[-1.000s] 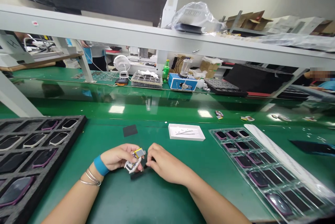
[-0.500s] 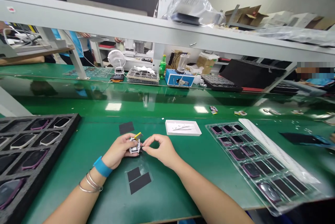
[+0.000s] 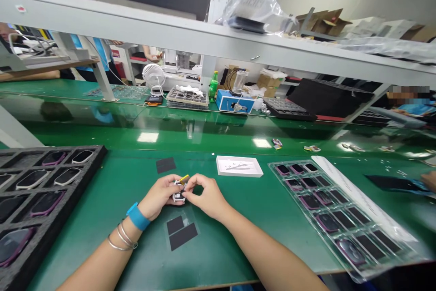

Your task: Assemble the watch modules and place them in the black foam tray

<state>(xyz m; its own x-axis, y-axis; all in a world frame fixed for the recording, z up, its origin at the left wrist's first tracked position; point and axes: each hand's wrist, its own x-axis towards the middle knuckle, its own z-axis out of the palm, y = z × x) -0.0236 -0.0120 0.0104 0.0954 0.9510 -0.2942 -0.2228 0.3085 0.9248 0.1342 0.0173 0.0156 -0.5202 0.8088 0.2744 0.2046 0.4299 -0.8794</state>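
Holding: the left hand (image 3: pixel 159 196) grips a small white device (image 3: pixel 179 192), its fingers curled shut around the near side and the thumb over the top
Pinching: the right hand (image 3: pixel 204 196) has thumb and forefinger closed on the device's right edge, with the other fingers folded loosely under the palm
Device: raised just off the green surface (image 3: pixel 238 223), between the two hands, about midway along the near edge and a little in from it; a yellow tab (image 3: pixel 184 177) sticks up from its top
Left arm: the bare forearm comes in from the near-left corner with the wrist bent inward; it wears a blue wristband (image 3: pixel 138 216) and thin silver bangles (image 3: pixel 123 239)
Right arm: the bare forearm enters over the near edge right of the middle and slants left, with the wrist almost straight
Below the hands: two black strips (image 3: pixel 181 232) lie flat on clear film, just on the near side of the device
Left edge: a black foam tray (image 3: pixel 97 157) holds oval dark-faced parts in its pockets
Right side: a clear blister tray (image 3: pixel 374 259) holds rows of dark parts, with a white paper strip (image 3: pixel 357 195) along its far side
Far edge: a shallow white tray (image 3: pixel 239 166) sits near the hands, and a black square pad (image 3: pixel 165 165) lies apart to its left
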